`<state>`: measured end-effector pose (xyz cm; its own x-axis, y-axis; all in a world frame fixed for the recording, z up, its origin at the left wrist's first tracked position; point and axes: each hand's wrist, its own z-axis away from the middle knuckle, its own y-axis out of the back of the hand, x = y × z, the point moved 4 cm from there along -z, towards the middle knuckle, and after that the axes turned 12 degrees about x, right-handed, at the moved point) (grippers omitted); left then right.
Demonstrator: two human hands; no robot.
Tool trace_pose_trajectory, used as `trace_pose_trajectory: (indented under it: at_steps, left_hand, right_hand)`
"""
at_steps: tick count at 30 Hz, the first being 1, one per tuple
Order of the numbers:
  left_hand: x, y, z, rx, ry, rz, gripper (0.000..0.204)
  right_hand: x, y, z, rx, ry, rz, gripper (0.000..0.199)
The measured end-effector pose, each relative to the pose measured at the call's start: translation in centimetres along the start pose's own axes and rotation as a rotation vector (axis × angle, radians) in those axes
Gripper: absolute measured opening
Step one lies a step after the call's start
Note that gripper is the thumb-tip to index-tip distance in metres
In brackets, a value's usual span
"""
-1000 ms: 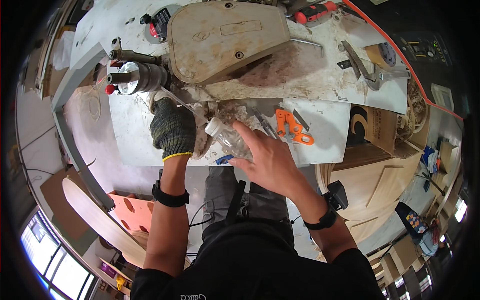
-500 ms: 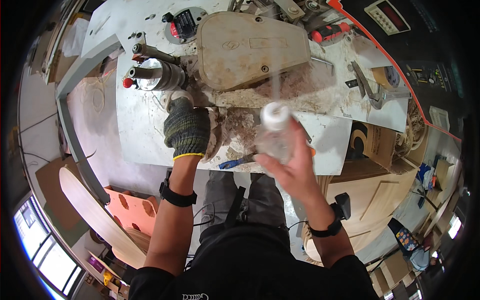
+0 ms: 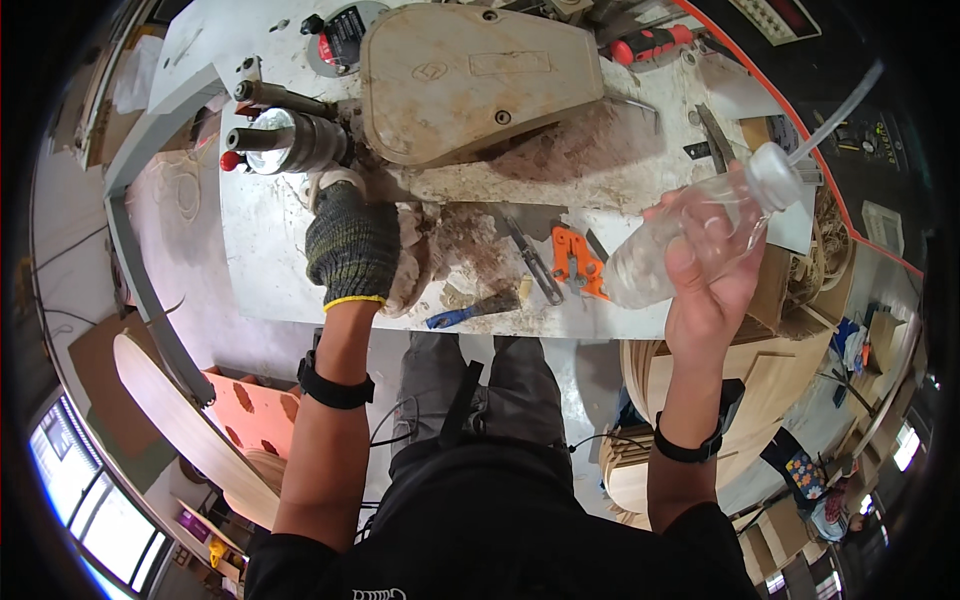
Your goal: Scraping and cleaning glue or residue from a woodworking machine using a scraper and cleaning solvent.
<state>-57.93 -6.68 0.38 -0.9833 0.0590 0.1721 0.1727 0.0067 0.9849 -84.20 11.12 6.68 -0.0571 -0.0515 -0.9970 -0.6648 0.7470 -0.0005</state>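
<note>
My left hand [image 3: 352,245], in a dark knitted glove with a yellow cuff, is closed on a pale rag [image 3: 338,178] just below a shiny metal roller [image 3: 280,143]. Its fingertips are mostly hidden. Bare, my right hand [image 3: 712,295] wraps round a clear squeeze bottle [image 3: 650,255] with a white cap and a thin spout tube. The bottle lies tilted, its cap toward the upper right, above the table's right side. Between the hands are a blue-handled scraper [image 3: 475,310], a grey metal tool [image 3: 533,262] and an orange clamp-like tool [image 3: 577,262].
A stained beige machine cover [image 3: 470,85] stands behind the hands on the white table [image 3: 270,285]. A red-and-black-handled tool [image 3: 650,44] and a pair of pliers [image 3: 714,135] lie at the back right. Curved wooden boards [image 3: 790,370] are stacked at the lower right.
My right hand has swung right with the bottle, tipping it from upright to tilted and uncovering the orange tool. My left hand stays by the roller; the whole view has shifted slightly.
</note>
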Motion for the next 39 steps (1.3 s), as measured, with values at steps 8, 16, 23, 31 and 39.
trace_pose_trajectory:
  at_steps: [8,16,23,31,39]
  left_hand:
    - [0.7,0.1,-0.1,-0.002,-0.031,0.006,0.031]
    - [0.3,1.4,2.3,-0.116,0.107,-0.01,0.032]
    - [-2.5,1.8,0.2,-0.049,0.161,0.017,0.037]
    - [-1.7,3.4,-2.5,-0.14,-0.034,-0.051,0.034]
    - [-2.9,3.7,-2.5,-0.134,-0.174,-0.075,0.031]
  right_hand:
    - [-0.5,0.4,-0.8,0.07,0.057,-0.046,0.082]
    - [-0.8,1.1,0.6,0.127,0.025,-0.034,0.079]
    - [0.1,0.7,1.7,0.105,-0.018,-0.033,0.082]
    - [0.2,0.6,2.4,0.076,-0.062,-0.064,0.078]
    - [0.2,0.2,2.7,0.039,-0.056,-0.076,0.076]
